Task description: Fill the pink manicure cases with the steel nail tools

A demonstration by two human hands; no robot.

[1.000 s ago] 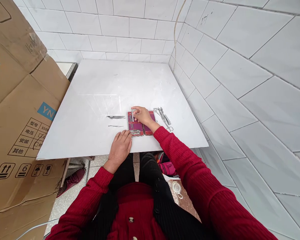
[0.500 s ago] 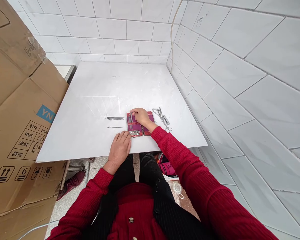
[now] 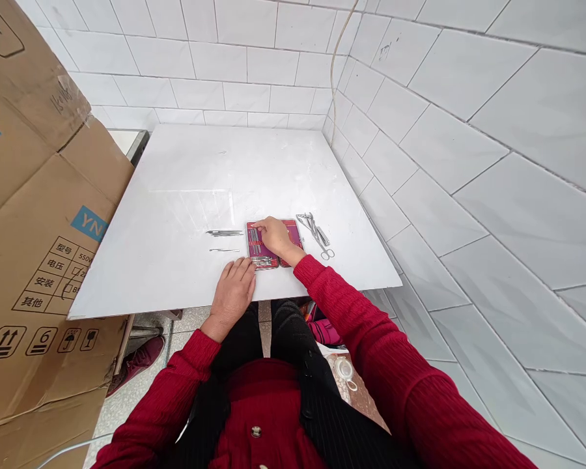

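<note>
A small manicure case lies unfolded on the white table, with a red border and purple lining. Slim metal tools stand side by side under the strap of its left half, and nail clippers lie along that half's near edge. My right hand is over the middle of the case. Its fingers are drawn together at the tops of the slim tools; whatever they grip is hidden. My left hand rests flat at the table's near edge, fingertips touching the case's near left corner.
Left of the case lie several thin metal tools and one single thin tool. Scissors and other metal clippers lie to its right. Large cardboard boxes stand left of the table; tiled walls border the back and right.
My right hand has shifted slightly nearer to me and down over the case. The slim metal tool seen at its fingertips before is now mostly hidden. My left hand stays in place.
</note>
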